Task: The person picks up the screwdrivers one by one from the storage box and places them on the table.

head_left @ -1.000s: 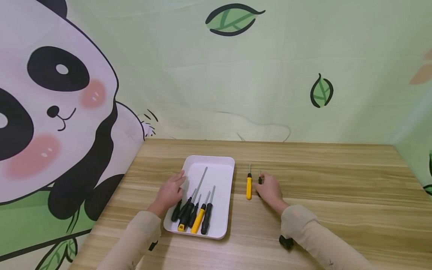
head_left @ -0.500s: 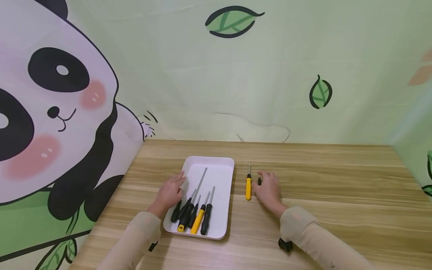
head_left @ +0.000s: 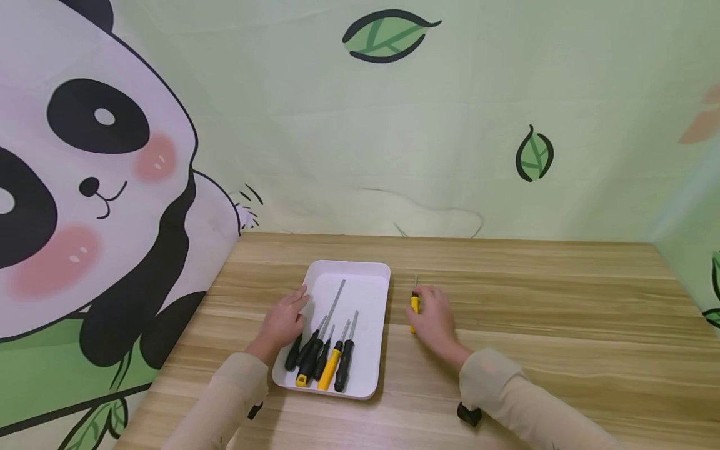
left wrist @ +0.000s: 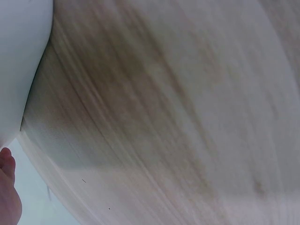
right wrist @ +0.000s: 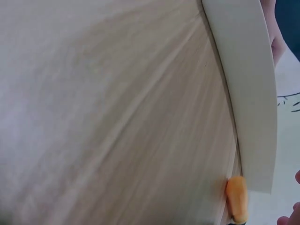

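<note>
My left hand (head_left: 283,320) rests on the left rim of a white tray (head_left: 371,375), fingers extended along it. In the tray lie several screwdrivers: black-handled ones, one yellow-handled screwdriver (head_left: 329,370), and one black with a yellow end. To the tray's right, a separate yellow screwdriver (head_left: 415,305) lies upright in view on the table, shaft pointing away. My right hand (head_left: 435,319) is at its handle, fingertips right beside it. In the right wrist view the yellow handle (right wrist: 237,199) shows near fingertips (right wrist: 293,218), with a gap between. A small black screwdriver is hidden behind this hand.
The wood-grain table (head_left: 562,312) extends to the right and in front of the tray. A cloth backdrop (head_left: 450,137) with a panda and leaves hangs behind the table's far edge. The tray wall (right wrist: 248,103) rises beside the yellow handle.
My right hand has moved left, from the small black screwdriver to the yellow one beside it. The left hand and the tray have stayed in place.
</note>
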Motion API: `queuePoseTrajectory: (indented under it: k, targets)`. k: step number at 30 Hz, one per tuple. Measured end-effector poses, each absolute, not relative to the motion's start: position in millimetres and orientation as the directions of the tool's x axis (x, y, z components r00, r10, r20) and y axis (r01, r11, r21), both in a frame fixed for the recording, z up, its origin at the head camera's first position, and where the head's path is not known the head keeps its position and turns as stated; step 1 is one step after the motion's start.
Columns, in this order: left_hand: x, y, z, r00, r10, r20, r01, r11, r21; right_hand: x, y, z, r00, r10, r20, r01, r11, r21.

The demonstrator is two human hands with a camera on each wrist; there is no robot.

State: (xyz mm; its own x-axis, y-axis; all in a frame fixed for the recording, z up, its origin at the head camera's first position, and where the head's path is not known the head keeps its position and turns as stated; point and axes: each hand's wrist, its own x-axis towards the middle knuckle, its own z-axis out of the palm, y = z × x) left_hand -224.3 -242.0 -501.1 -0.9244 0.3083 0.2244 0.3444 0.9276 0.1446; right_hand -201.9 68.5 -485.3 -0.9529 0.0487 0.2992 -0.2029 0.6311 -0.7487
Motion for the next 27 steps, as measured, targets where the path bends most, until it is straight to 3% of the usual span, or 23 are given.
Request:
queuePoseTrajectory:
  k: [20,27]
  targets:
    - [-223,-241,-498,-0.935,0.301,0.186,0.33,0.932,0.152,-184,38,-480,-0.973,-0.1,0.21,-0.23,0.556,-0.799]
    - [-223,-241,-499,-0.933,0.303,0.194,0.334,0.93,0.154,-174,27,-478,-0.956,-0.156,0.25,-0.294,0.56,-0.775]
